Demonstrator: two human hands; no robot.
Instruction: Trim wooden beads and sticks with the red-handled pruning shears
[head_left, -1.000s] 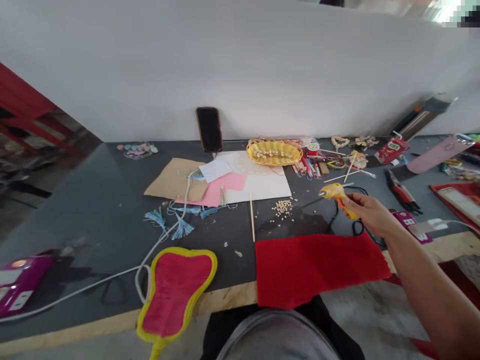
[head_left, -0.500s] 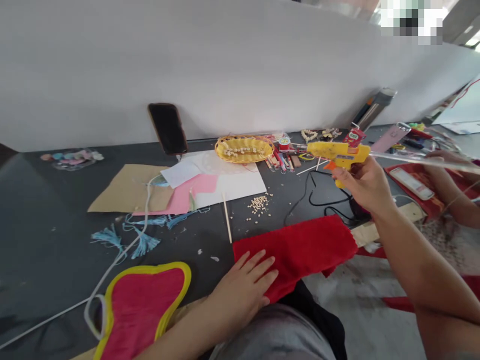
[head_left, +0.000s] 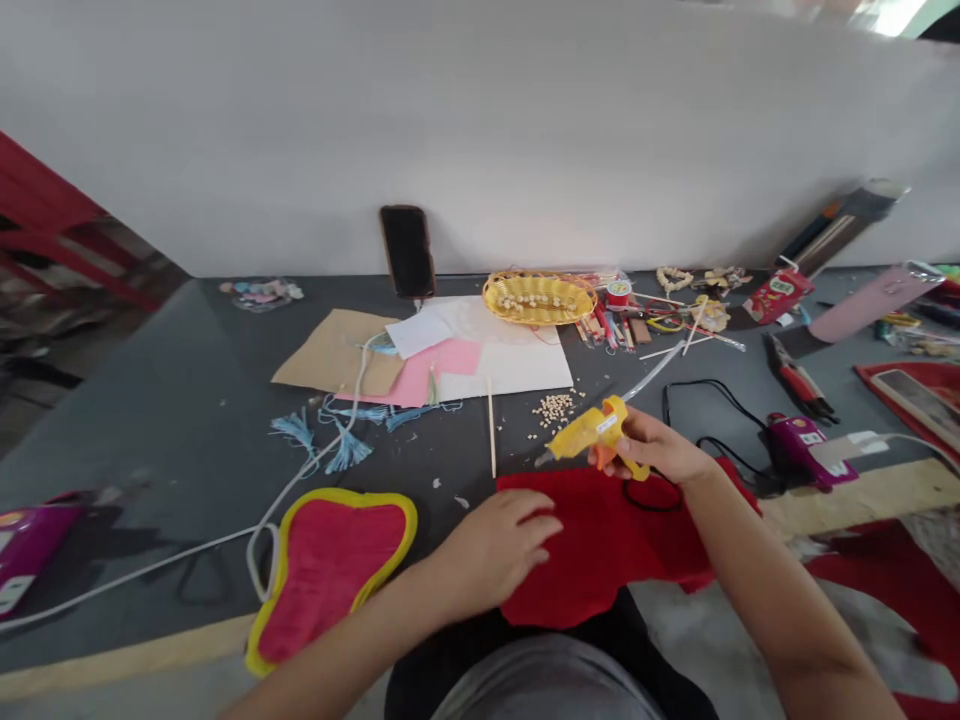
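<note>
My right hand (head_left: 656, 448) is wrapped round the handle of a yellow hot glue gun (head_left: 589, 432). Its nozzle points left and slightly down, just over the far edge of a red fuzzy cloth (head_left: 577, 560). A clear glue stick (head_left: 656, 368) juts from the gun's back end. My left hand (head_left: 499, 545) rests at the cloth's left edge, its fingers apart and slightly bent. To the left of that hand lies a pink fabric piece (head_left: 341, 555) with a yellow border. Small pale beads (head_left: 555, 408) are heaped beyond the cloth, and a thin wooden stick (head_left: 492, 430) lies beside them.
A yellow basket (head_left: 540, 298) with beads and a leaning phone (head_left: 407, 252) stand near the white partition. Paper sheets (head_left: 525, 370), blue tassels (head_left: 349, 452) and a white cord (head_left: 225, 543) lie left of centre. Pliers (head_left: 799, 380) and a purple power strip (head_left: 810, 450) are on the right.
My right hand has brought the glue gun left and down, from over the table's right side to the cloth. My left hand's fingers have bent more. The view has turned left.
</note>
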